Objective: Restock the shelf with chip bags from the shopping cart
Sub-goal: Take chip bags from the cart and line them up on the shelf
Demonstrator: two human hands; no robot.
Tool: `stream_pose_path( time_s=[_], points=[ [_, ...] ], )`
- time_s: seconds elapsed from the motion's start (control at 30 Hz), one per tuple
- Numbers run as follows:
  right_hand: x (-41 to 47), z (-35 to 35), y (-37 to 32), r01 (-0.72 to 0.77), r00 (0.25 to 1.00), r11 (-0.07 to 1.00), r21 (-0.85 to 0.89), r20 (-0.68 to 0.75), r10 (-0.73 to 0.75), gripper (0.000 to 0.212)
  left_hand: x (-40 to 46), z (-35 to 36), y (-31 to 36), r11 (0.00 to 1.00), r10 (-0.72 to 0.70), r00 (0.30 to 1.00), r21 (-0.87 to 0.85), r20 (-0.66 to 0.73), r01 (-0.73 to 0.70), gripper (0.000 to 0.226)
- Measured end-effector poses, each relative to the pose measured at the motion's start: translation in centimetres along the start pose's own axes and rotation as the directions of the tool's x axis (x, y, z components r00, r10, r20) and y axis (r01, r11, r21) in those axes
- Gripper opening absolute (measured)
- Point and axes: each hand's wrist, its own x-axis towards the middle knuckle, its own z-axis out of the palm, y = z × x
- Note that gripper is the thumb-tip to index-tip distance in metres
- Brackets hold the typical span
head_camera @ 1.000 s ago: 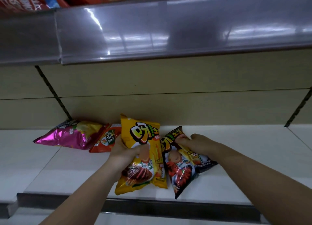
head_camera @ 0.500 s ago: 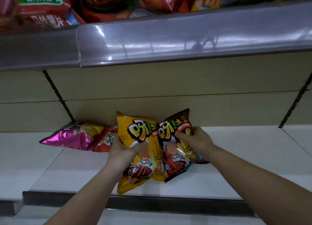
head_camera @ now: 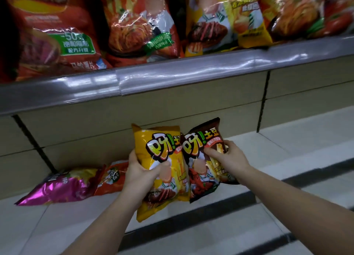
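left hand (head_camera: pixel 142 175) clamped on yellow bag (head_camera: pixel 161 170) | right hand (head_camera: pixel 226 157) clamped on brown bag (head_camera: pixel 201 155) | likely light, crinkly, crushable; pinch edges, not middles

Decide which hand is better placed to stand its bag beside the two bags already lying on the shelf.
Left. The left hand holds the yellow bag right beside the orange bag and pink bag; the right hand, holding the brown bag, is farther away.

Dim, flat overhead light; streaky glare on the shelf rail (head_camera: pixel 172 76) and glossy upper bags (head_camera: pixel 138 23). Top-left bags are motion-blurred, print unreadable. Wide-angle bending tilts shelf lines toward the edges; corners darken.
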Motion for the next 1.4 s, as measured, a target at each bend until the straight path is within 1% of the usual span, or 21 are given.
stream_pose_path(
  time_s=[0.1,0.27,0.4,0.47,0.57,0.63,0.7,0.77,0.83,0.9,1.07,1.23,1.4],
  points=[
    [-2.8,-1.8,0.0,-0.004,0.994,1.0,-0.004,-0.108,0.003,0.075,-1.2,0.6,0.8,0.998,0.056,0.995,-0.003,0.087,-0.056,0.078],
    [-7.3,-5.7,0.1,-0.029,0.961,1.0,-0.008,-0.277,0.025,0.075,-3.1,3.1,2.5,0.995,0.1,0.966,-0.002,0.239,-0.102,0.084],
    [-10.3,-9.7,-0.2,-0.032,0.906,0.999,-0.014,-0.424,0.023,0.073,-4.8,6.0,4.7,0.986,0.163,0.927,-0.014,0.337,-0.168,0.078],
    [-11.5,-11.8,-0.3,-0.031,0.874,0.999,-0.01,-0.485,0.022,0.073,-5.7,7.6,6.1,0.98,0.195,0.9,-0.031,0.39,-0.199,0.079],
    [-13.2,-14.8,-0.6,-0.024,0.831,1.0,0.003,-0.556,0.021,0.071,-6.9,10.3,8.0,0.973,0.226,0.861,-0.072,0.456,-0.218,0.083],
    [-14.1,-16.9,-0.7,-0.02,0.803,1.0,0.01,-0.595,0.022,0.069,-7.7,12.3,9.1,0.968,0.246,0.834,-0.086,0.493,-0.235,0.078],
    [-15.0,-19.0,-0.9,-0.026,0.766,1.0,0.014,-0.642,0.028,0.07,-8.4,14.4,10.2,0.958,0.28,0.81,-0.095,0.516,-0.27,0.067],
    [-15.4,-21.3,-0.9,-0.035,0.725,0.999,0.005,-0.688,0.028,0.071,-9.3,16.6,11.5,0.946,0.318,0.785,-0.119,0.532,-0.303,0.063],
    [-15.7,-23.6,-0.8,-0.051,0.677,0.999,-0.017,-0.736,0.022,0.073,-10.0,18.8,12.8,0.93,0.36,0.759,-0.148,0.543,-0.336,0.074],
    [-15.8,-26.1,-0.7,-0.05,0.646,0.999,-0.021,-0.763,0.016,0.075,-10.6,21.2,14.1,0.915,0.399,0.73,-0.186,0.555,-0.358,0.086],
    [-15.6,-33.0,0.1,-0.033,0.571,0.998,-0.047,-0.821,-0.02,0.075,-12.4,28.2,17.4,0.884,0.463,0.675,-0.244,0.574,-0.399,0.094],
    [-14.4,-41.3,1.9,0.001,0.534,0.999,-0.053,-0.844,-0.045,0.078,-14.4,36.4,20.8,0.866,0.496,0.647,-0.275,0.579,-0.418,0.091],
    [-13.1,-49.6,3.1,0.032,0.497,0.998,-0.054,-0.865,-0.063,0.072,-16.8,44.2,24.6,0.846,0.531,0.614,-0.316,0.584,-0.43,0.088]
  ],
)
